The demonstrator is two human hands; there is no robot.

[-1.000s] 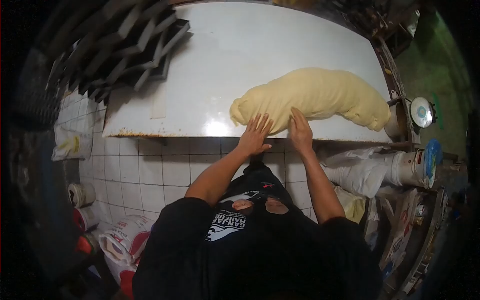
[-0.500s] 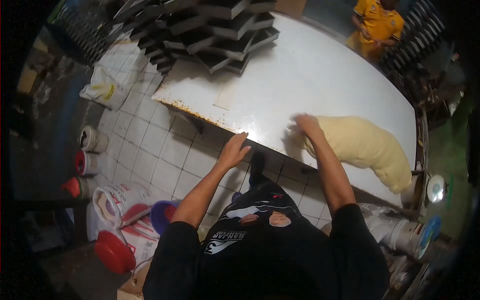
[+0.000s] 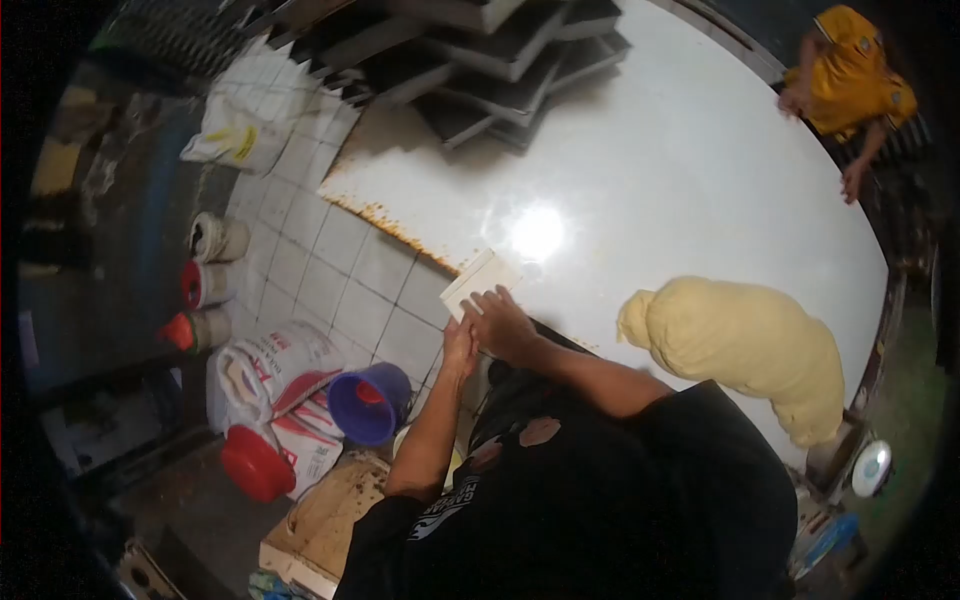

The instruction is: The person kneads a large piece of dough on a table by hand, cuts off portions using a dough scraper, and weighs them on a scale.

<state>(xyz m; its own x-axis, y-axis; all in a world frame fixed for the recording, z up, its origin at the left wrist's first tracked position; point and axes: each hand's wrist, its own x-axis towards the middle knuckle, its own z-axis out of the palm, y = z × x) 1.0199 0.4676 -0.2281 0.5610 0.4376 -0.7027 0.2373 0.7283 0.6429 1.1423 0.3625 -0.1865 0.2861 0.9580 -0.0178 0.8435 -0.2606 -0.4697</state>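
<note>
Left fingers are grasping cream, flat, rectangular board at smooth white bench's near edge | right fingers are overlapping it, grip unclear, perhaps steadying | pale-yellow dough log is lying at 3 o'clock

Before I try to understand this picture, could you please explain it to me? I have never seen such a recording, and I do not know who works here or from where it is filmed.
There is no machine here: a person works with two bare hands, and a camera worn on the head looks forward and down. That is why the arms come up from the bottom. The left hand and right hand meet at the edge of a white table, holding a pale flat piece. On the table lie a thick roll of what looks like dough and a pile of dark trays. Another person, in yellow, is at the far side.
</note>
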